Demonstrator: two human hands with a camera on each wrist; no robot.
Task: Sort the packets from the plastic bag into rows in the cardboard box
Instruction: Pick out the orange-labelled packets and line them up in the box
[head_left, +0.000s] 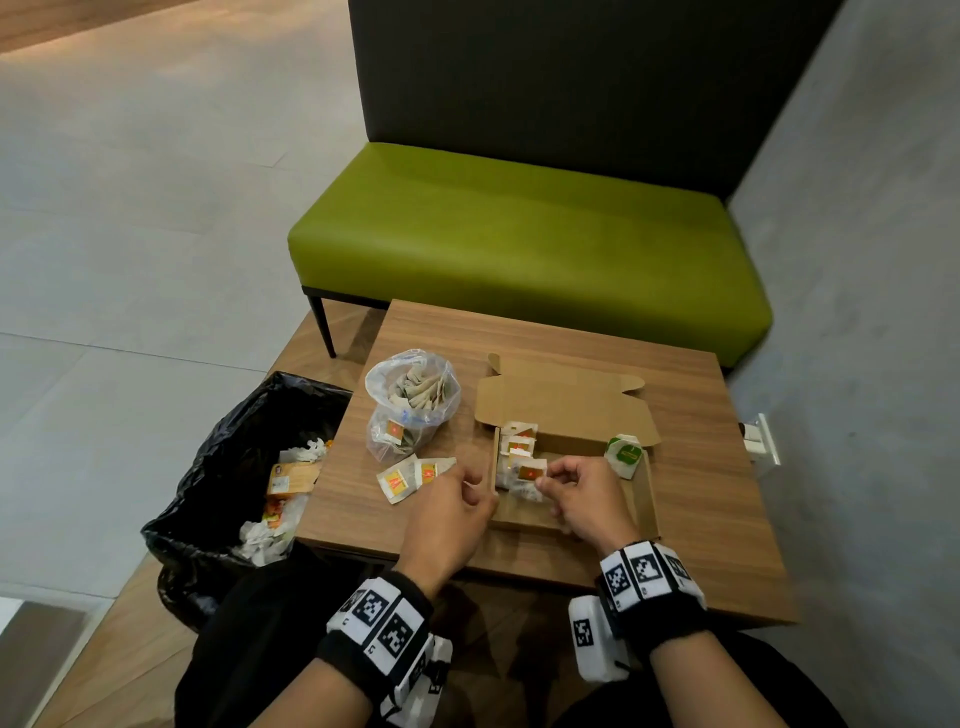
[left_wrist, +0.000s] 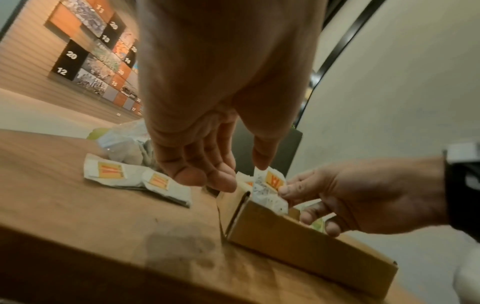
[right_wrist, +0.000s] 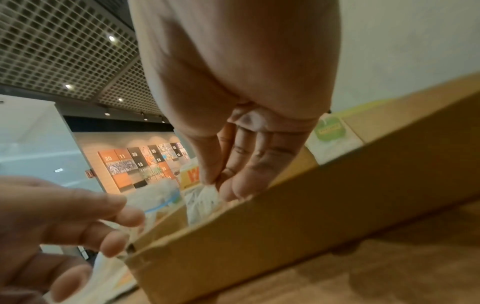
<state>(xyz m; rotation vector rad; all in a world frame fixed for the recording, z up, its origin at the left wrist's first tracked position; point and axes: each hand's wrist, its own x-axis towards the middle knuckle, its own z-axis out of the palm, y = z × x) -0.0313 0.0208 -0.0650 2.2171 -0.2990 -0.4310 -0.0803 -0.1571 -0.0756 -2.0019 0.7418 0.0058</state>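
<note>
The open cardboard box (head_left: 571, 413) lies on the wooden table. A row of white packets with orange labels (head_left: 517, 444) stands along its left side, and a green-labelled packet (head_left: 626, 456) leans at its right wall. My right hand (head_left: 545, 477) pinches an orange-labelled packet (head_left: 530, 474) at the near end of that row, thumb against forefinger (right_wrist: 207, 174). My left hand (head_left: 467, 486) hovers at the box's left wall (left_wrist: 298, 244) with relaxed fingers (left_wrist: 207, 179), holding nothing. The clear plastic bag (head_left: 410, 410) of packets stands left of the box. Two loose orange-labelled packets (head_left: 410, 478) lie in front of it.
A bin lined with a black bag (head_left: 234, 467), with wrappers in it, stands against the table's left edge. A green bench (head_left: 519, 239) stands behind the table. Bare tabletop (head_left: 717, 519) shows right of the box, with a grey wall (head_left: 857, 312) beyond.
</note>
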